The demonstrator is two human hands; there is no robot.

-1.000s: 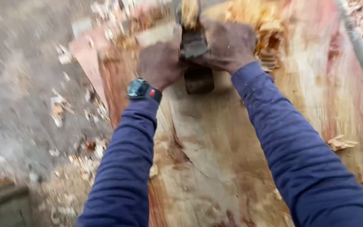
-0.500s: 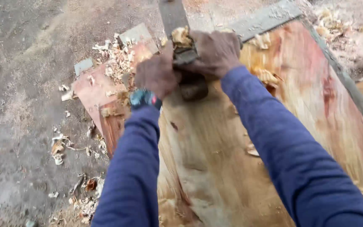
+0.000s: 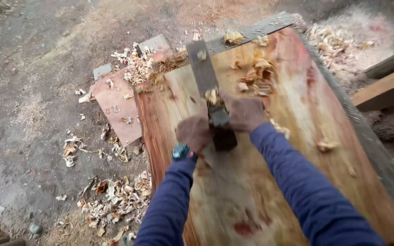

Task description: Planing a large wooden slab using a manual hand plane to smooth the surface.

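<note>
Work surface: a large wooden slab (image 3: 297,150) is laid flat, pale in the middle and reddish toward its edges, with a grey bark-like strip along the far and right edges.
Tool: a long dark hand plane (image 3: 211,98) is set on the slab near its far-left part, its length running from the far edge back toward the person; curls of wood are seen on top of its body.
Left hand: the left hand (image 3: 193,133) is closed around the left side of the plane's near end, fingers wrapped down, though the picture is blurred here.
Right hand: the right hand (image 3: 246,114) is clamped on the right side of the plane, just across from the left hand, fingers curled over a grip.
Sleeves: both arms are covered by dark blue sleeves (image 3: 315,196), stretched forward over the near half of the slab.
Watch: a wristwatch with a teal face (image 3: 181,151) is worn on the left wrist.
Shavings on slab: a cluster of pale shavings (image 3: 257,73) is gathered near the far edge, right of the plane; single chips are scattered toward the right edge.
Ground at left: a flat reddish board (image 3: 117,107) is seen beside the slab's left edge, and heaps of shavings (image 3: 115,200) are strewn over the grey ground (image 3: 23,68).
Right side: a wooden beam (image 3: 384,89) is laid beyond the slab's right edge.
</note>
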